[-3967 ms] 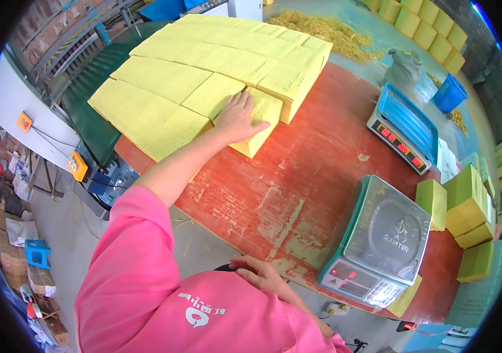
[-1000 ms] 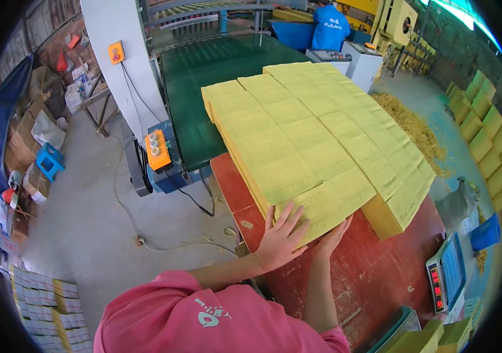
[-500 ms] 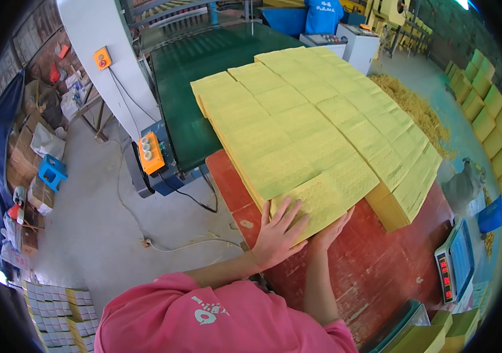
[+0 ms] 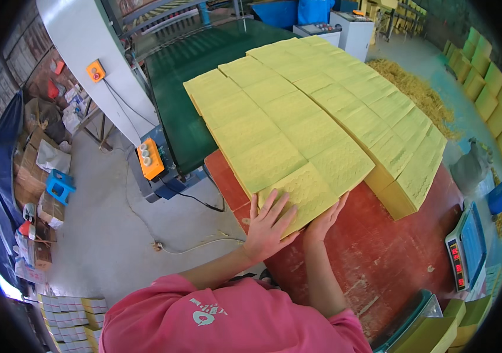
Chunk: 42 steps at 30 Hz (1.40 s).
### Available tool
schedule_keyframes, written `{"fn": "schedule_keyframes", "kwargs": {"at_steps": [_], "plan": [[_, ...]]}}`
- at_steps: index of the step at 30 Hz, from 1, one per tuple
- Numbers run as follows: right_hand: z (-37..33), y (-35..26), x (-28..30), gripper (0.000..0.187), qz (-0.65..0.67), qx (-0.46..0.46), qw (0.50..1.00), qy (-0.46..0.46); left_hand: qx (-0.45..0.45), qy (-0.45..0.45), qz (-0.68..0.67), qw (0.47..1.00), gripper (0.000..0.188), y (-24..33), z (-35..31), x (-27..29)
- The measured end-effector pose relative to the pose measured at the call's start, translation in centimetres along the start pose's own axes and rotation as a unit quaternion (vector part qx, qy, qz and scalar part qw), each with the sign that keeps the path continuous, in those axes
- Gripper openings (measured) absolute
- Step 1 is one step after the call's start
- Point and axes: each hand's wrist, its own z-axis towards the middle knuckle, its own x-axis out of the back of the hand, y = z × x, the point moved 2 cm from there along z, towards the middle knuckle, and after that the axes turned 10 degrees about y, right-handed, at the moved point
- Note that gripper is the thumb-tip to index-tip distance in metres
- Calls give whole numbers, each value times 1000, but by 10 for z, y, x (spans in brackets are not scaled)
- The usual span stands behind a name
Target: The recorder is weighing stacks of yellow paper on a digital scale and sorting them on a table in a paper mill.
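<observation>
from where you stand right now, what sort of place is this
Most likely a workshop or small factory, perhaps for paper goods: yellow stacks cover much of a red table, a green-topped machine stands beyond, and a digital scale sits at the right.

Your left hand (image 4: 267, 231) lies with fingers (image 4: 278, 209) spread; your right hand (image 4: 323, 224) slants close beside it, both bare forearms (image 4: 325, 273) stretched forward.

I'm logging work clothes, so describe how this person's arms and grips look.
The left grip and right grip are bare hands; no gloves or watch show. The forearms are bare too, below plain pink sleeves. The matching pink shirt has a pale round mark on the chest.
</observation>
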Motion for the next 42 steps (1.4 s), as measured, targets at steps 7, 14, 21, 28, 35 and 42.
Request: {"fn": "schedule_keyframes", "kwargs": {"at_steps": [7, 14, 21, 28, 35, 42], "plan": [[3, 20, -14, 59, -26, 14, 1000, -8, 5, -13, 5, 1000, 65, -19, 4, -1], [4, 21, -36, 56, 99, -48, 993, 30, -6, -31, 5, 999, 67, -36, 11, -7], [15, 55, -39, 53, -97, 96, 989, 61, -47, -24, 47, 997, 68, -41, 10, -11], [-6, 28, 15, 51, -34, -7, 999, -21, -58, -52, 71, 994, 71, -34, 14, -5], [-80, -6, 134, 44, -22, -113, 991, -75, -88, -7, -52, 995, 68, 37, 20, -8], [-116, -56, 210, 32, -131, -85, 983, -100, -191, -45, -195, 961, 61, 147, 22, -33]]}}
